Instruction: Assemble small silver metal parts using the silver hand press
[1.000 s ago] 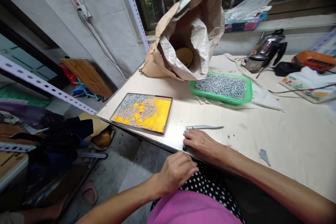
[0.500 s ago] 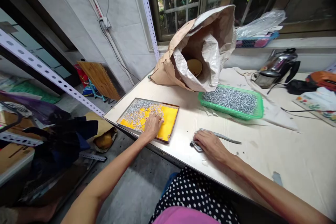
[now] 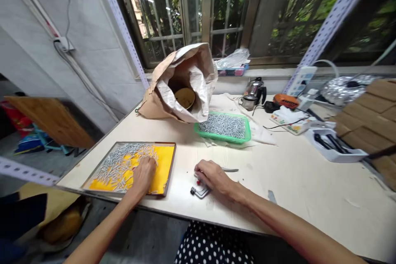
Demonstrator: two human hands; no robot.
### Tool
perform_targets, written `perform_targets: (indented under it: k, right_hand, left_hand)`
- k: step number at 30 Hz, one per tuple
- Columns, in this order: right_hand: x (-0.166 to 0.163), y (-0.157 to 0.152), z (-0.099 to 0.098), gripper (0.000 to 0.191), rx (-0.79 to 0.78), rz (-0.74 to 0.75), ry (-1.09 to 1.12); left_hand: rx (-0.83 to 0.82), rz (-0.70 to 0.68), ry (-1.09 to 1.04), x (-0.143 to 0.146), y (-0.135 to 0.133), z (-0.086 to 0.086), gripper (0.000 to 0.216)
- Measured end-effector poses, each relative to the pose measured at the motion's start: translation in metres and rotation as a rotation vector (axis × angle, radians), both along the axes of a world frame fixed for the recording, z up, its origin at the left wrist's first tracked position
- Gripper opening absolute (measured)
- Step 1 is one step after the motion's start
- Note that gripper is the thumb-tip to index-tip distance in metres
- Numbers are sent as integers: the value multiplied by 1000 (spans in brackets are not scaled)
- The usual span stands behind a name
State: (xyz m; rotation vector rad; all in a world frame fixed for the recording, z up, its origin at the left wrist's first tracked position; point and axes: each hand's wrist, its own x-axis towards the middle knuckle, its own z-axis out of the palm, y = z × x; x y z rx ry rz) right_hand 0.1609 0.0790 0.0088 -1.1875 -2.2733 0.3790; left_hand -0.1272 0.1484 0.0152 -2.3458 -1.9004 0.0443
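My left hand is over a shallow tray with a yellow base, its fingers closed and pointing down among small silvery metal pins. Whether a pin is between the fingertips is hidden. On the tabletop, my right hand is closed around a grey metal plier-like tool with a C-shaped frame. One long handle of the tool sticks out to the right beyond the hand. A small red spot shows on the tool by the fingertips.
Behind the hands, a green basket holds many similar pins. A large open paper sack lies beside it with a round container inside. Farther right are a metal kettle, a white tray and brown cartons.
The view has turned to the right, bringing the cartons and white tray into sight. My left hand stays over the pins, and my right hand keeps hold of the tool. A red spot now shows there.
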Motion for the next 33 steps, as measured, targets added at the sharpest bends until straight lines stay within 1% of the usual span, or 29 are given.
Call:
perform_targets:
  k: [3,5,7,8,10,11,13,14,16,18,20,23,26,29,33]
  right_hand:
    - [29,21,35,18,138,-242,139]
    - [52,40,59,21,201,-362,157]
    - [73,57,77,25,225,-499,65]
    - [80,62,83,26,235,-576,-5]
    - [85,61,87,30,226,-668,-139]
    - [83,55,86,30,187,-662,-194]
    - [72,31,77,28,30,-542,-275]
    - [64,15,70,28,-71,-456,-303]
    - [48,-16,55,24,-242,-320,-339]
    - [36,-41,40,24,-342,-253,-358]
    - [29,-56,27,21,-398,-238,-387]
    - [26,-64,11,16,-398,-244,-454]
    - [28,-67,3,20,-313,-198,-500]
    - [32,-72,1,19,-263,-148,-520]
    - [32,-77,7,19,-269,-137,-540]
  left_hand:
    - [42,-29,-40,-1,-2,-2,24]
    - [81,-63,-92,1,-4,-2,25]
    - [119,-96,-182,5,-7,0,28]
    - [126,-112,-252,9,-10,2,28]
    - [90,-149,-436,19,-16,9,27]
    - [44,-166,-536,26,-21,14,26]
    - [-106,-170,-724,43,-33,24,25]
    - [-202,-147,-802,53,-39,29,24]
    - [-398,-57,-927,73,-51,34,24]
    - [-536,16,-1016,90,-58,33,19]
    - [-638,83,-1089,102,-62,26,14]
    - [-735,182,-1136,109,-66,14,9]
    - [-760,251,-1152,108,-73,8,7]
    - [-800,286,-1132,108,-86,7,7]
    - [-807,273,-1131,108,-103,3,11]
